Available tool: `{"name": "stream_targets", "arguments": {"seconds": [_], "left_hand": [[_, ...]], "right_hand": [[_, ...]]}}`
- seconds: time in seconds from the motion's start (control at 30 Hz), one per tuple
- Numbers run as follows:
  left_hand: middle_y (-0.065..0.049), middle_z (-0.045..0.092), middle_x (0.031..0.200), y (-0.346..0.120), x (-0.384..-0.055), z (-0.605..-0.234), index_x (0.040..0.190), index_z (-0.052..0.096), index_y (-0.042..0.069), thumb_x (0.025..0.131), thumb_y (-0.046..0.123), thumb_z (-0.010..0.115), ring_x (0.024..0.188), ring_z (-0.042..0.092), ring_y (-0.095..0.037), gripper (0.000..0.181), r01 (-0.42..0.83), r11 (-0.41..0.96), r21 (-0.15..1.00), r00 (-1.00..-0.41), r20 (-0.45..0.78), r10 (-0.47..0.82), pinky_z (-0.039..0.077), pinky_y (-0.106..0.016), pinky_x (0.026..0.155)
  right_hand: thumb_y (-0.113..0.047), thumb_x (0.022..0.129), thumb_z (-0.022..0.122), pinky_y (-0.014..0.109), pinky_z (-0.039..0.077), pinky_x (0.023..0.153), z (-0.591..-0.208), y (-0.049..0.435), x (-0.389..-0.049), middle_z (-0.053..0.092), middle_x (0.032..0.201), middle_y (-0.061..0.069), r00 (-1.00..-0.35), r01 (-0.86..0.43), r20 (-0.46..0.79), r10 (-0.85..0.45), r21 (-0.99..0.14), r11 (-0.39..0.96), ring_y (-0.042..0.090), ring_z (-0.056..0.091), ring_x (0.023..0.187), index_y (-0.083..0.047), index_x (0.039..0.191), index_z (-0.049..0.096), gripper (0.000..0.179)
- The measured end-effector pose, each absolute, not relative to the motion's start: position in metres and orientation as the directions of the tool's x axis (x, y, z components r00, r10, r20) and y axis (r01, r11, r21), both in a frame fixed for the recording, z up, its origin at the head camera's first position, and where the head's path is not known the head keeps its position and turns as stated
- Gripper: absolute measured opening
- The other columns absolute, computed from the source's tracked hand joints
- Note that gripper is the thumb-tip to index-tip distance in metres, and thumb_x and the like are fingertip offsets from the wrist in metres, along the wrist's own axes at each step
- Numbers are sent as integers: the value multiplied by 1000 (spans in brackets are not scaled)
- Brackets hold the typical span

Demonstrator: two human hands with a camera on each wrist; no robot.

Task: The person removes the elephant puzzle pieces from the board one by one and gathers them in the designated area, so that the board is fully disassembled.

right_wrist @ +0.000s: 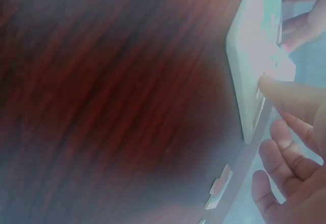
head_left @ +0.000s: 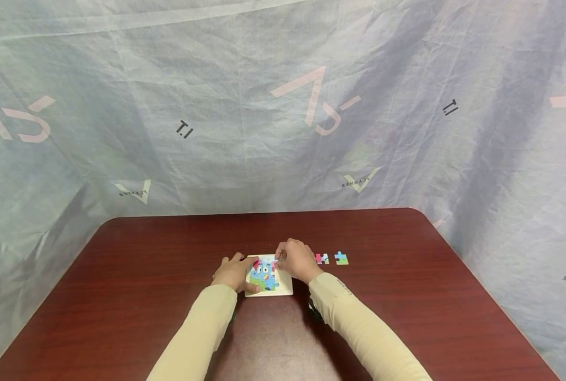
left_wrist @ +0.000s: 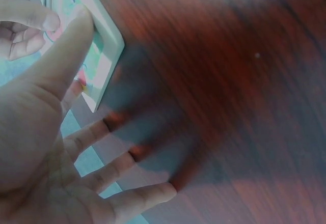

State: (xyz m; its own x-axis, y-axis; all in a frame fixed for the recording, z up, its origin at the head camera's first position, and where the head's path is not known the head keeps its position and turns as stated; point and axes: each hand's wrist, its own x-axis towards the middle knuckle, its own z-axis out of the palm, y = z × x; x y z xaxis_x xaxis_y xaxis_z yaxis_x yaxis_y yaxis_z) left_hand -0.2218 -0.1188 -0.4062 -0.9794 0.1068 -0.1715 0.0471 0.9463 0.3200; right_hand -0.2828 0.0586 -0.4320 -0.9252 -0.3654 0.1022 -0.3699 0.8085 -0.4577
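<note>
A small jigsaw board (head_left: 285, 286) with a pale rim lies on the table, its left part filled with pieces showing a blue cartoon animal (head_left: 263, 271). My left hand (head_left: 231, 273) rests at the board's left side, thumb laid over the near edge and the other fingers spread in the left wrist view. Over the board's far right part, my right hand (head_left: 298, 260) pinches a puzzle piece (right_wrist: 286, 69) between thumb and forefinger, its other fingers loosely bent. The piece is tilted above the board; its picture is washed out by glare.
Right of the board lie loose puzzle pieces: a pink and white one (head_left: 322, 259), partly behind my right hand, and a blue and green one (head_left: 341, 258). The dark red wooden table (head_left: 169, 248) ends at a grey printed cloth (head_left: 245, 132) hanging behind and on both sides.
</note>
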Motion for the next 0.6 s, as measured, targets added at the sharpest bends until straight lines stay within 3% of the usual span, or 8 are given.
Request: {"name": "stream_targets", "arguments": {"seconds": [0.27,0.6], "left_hand": [[-21,49,144,-120,-223,-409,146,56,14,82,30,87,124,47,-44,73,48,947,317,-981,-165,104,51,-65,89],[-21,49,144,-120,-224,-410,146,56,14,82,30,87,124,47,-44,73,40,949,312,-979,-178,100,50,-66,90]], "right_hand": [[-20,84,86,37,48,74,-433,58,-283,62,85,0,-908,-419,162,-387,-368,830,18,58,82,-16,86,78,9],[-21,86,85,39,48,77,-434,59,-283,63,87,1,-895,-445,191,-402,-348,825,20,60,85,-17,87,77,9]]}}
